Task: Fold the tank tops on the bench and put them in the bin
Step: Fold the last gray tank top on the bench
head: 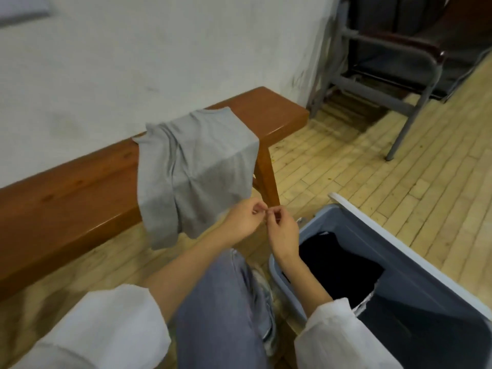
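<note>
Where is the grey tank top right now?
In the head view, the grey tank top hangs over the front edge of the wooden bench, near its right end, left of the blue bin.

I find nothing legible: no lettering, label or number shows on the grey tank top (197, 166) draped over the surface (66, 193), nor on the bin (426, 288) beside that surface.

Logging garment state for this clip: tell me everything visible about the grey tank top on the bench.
The light grey soft-fabric tank top lies unfolded and creased across the brown wooden bench near its right end. Its lower part hangs over the front edge. The left hand and right hand are close by its hanging edge; contact cannot be told.
</note>
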The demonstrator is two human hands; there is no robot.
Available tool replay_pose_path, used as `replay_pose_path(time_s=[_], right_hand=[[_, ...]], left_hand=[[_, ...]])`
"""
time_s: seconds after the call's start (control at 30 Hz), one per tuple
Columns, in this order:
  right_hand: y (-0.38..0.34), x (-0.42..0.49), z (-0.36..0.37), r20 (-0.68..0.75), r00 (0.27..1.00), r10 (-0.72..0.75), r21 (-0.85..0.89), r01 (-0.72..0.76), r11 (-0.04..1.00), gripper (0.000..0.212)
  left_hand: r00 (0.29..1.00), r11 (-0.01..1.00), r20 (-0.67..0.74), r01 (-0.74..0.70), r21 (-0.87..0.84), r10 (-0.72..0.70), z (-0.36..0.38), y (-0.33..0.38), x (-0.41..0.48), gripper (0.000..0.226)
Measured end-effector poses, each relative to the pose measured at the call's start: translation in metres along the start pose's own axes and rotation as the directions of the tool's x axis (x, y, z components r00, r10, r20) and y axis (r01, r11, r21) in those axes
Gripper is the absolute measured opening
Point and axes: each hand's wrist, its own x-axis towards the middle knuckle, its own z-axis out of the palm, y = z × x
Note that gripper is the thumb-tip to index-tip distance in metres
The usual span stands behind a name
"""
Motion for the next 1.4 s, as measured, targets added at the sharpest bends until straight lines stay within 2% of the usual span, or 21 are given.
replay_pose_path(time_s=[0.1, 0.2, 0.3, 0.37, 0.47, 0.53, 0.6, 0.67, 0.73, 1.03, 1.17, 1.23, 1.3, 1.4], right_hand=[[-0.047, 0.003, 0.022, 0.050, 0.996, -0.080, -0.019, 0.081, 0.997, 0.017], [-0.092, 0.012, 0.055, 0.141, 0.977, -0.159, -0.123, 0.177, 0.977, 0.018], [-0.117, 0.019, 0.087, 0.341, 0.922, -0.182, -0.172, 0.251, 0.952, 0.015], [-0.126, 0.026, 0.112, 0.439, 0.872, -0.218, -0.214, 0.337, 0.917, 0.024], [-0.132, 0.038, 0.151, 0.543, 0.784, -0.301, -0.303, 0.518, 0.800, 0.041], [-0.132, 0.044, 0.168, 0.582, 0.740, -0.335, -0.367, 0.608, 0.704, 0.048], [-0.131, 0.046, 0.182, 0.598, 0.746, -0.294, -0.476, 0.625, 0.619, 0.053], [-0.130, 0.044, 0.191, 0.623, 0.760, -0.185, -0.589, 0.611, 0.529, 0.056], [-0.135, 0.033, 0.201, 0.654, 0.748, -0.109, -0.633, 0.620, 0.464, 0.056], [-0.173, -0.080, 0.275, 0.783, 0.621, -0.045, -0.567, 0.741, 0.359, 0.052], [-0.187, -0.136, 0.303, 0.836, 0.548, -0.034, -0.513, 0.802, 0.305, 0.056], [-0.196, -0.162, 0.308, 0.868, 0.497, -0.022, -0.472, 0.837, 0.278, 0.061], [-0.204, -0.188, 0.311, 0.903, 0.430, 0.011, -0.419, 0.874, 0.247, 0.066], [-0.211, -0.203, 0.316, 0.943, 0.332, -0.031, -0.303, 0.892, 0.335, 0.053]], left_hand=[[0.987, 1.000, -0.156, 0.028, -0.013, -0.030, -0.055, -0.006, -0.009, 0.022], [0.933, 0.994, -0.357, 0.080, 0.074, -0.049, -0.116, -0.032, -0.012, 0.025], [0.938, 0.971, -0.341, 0.129, 0.201, -0.054, -0.153, -0.063, -0.008, 0.027], [0.943, 0.953, -0.330, 0.137, 0.269, -0.042, -0.165, -0.079, -0.007, 0.031], [0.934, 0.936, -0.357, 0.112, 0.334, 0.015, -0.174, -0.101, -0.004, 0.040], [0.937, 0.887, -0.347, 0.140, 0.440, 0.025, -0.176, -0.114, -0.001, 0.048], [0.921, 0.822, -0.389, 0.213, 0.528, 0.011, -0.181, -0.123, -0.001, 0.049], [0.892, 0.773, -0.451, 0.302, 0.557, -0.023, -0.187, -0.126, -0.006, 0.049], [0.871, 0.714, -0.487, 0.377, 0.590, -0.058, -0.197, -0.133, -0.018, 0.051], [0.765, 0.523, -0.562, 0.633, 0.571, -0.313, -0.243, -0.179, -0.123, 0.046], [0.714, 0.509, -0.592, 0.691, 0.514, -0.373, -0.268, -0.195, -0.180, 0.042], [0.701, 0.497, -0.575, 0.709, 0.500, -0.422, -0.279, -0.199, -0.205, 0.045], [0.683, 0.443, -0.539, 0.730, 0.520, -0.493, -0.289, -0.205, -0.229, 0.051], [0.681, 0.413, -0.475, 0.723, 0.553, -0.557, -0.301, -0.218, -0.252, 0.051]])
